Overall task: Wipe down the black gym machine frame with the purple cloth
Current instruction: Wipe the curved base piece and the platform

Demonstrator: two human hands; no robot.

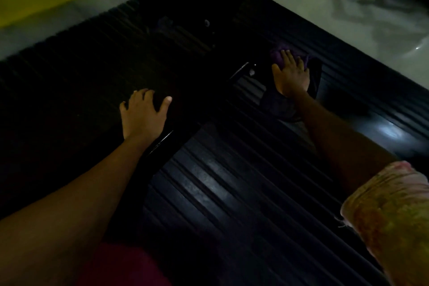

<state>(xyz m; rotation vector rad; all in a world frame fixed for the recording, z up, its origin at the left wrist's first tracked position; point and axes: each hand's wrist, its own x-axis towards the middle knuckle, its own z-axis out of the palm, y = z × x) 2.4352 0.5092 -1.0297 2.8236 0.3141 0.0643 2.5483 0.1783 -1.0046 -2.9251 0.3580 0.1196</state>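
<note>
Wiping the dark machine frame (185,90)
Right hand (291,74), at 2 o'clock, presses flat on the purple cloth (278,57); left hand (144,111) rests spread wide on the frame.

Soft, fuzzy purple cloth (278,57) lies under the right hand (291,76); beside it, the black frame (185,121) looks matt, the ribbed rubber floor mat (232,181) faintly glossy.

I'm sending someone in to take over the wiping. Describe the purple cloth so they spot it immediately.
Start at the black gym machine frame crossing the dark ribbed floor mat. Just right of that beam, near the pale floor, the right hand presses flat on the purple cloth. It is the only purple, crumpled, soft thing among hard black surfaces.
</note>
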